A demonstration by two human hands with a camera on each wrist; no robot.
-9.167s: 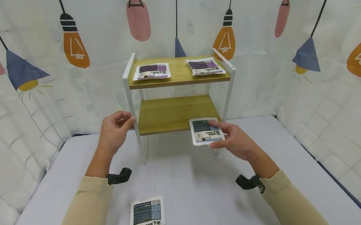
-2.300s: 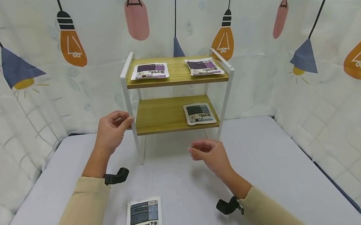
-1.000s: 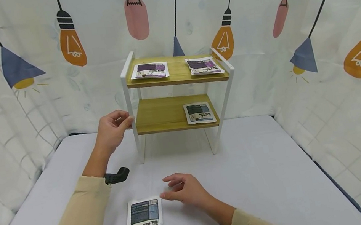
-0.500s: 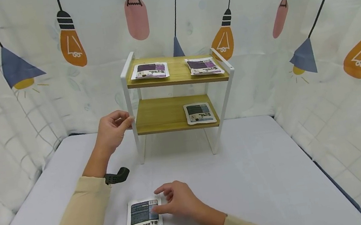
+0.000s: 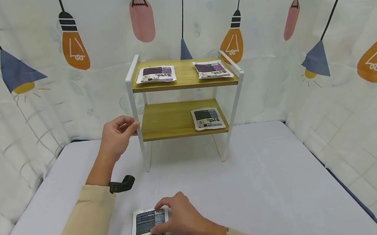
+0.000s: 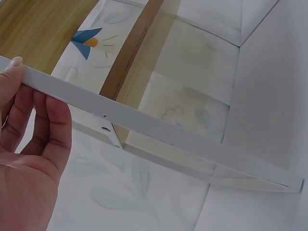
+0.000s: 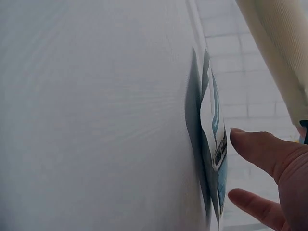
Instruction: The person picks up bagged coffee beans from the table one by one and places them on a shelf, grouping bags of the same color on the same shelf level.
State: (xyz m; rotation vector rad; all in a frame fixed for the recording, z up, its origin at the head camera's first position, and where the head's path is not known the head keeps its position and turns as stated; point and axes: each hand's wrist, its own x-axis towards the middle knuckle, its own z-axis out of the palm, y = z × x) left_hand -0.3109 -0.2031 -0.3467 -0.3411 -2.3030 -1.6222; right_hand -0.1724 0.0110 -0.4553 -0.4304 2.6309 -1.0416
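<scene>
My left hand (image 5: 114, 139) pinches the white side post of a small two-tier shelf (image 5: 165, 120). In the left wrist view, the thumb lies on one face of the post (image 6: 159, 127) and curled fingers on the other. My right hand (image 5: 184, 217) is over a flat white pouch (image 5: 144, 222) with a dark blue printed label, lying on the table. Its thumb and fingers are spread across the pouch's right side. The right wrist view shows the thumb (image 7: 255, 144) and a finger just off the pouch (image 7: 214, 120), with a small gap.
A similar blue-label pouch (image 5: 208, 118) lies at the right of the lower shelf. Two purple-label pouches, one left (image 5: 157, 75) and one right (image 5: 213, 70), are on the top shelf. White cloth covers the table (image 5: 274, 185); patterned curtains (image 5: 277, 81) enclose it.
The blue-label pouch my right hand held earlier now lies on the lower shelf, released. That hand has since come down and left, over the pouch on the table. My left hand stays on the post.
</scene>
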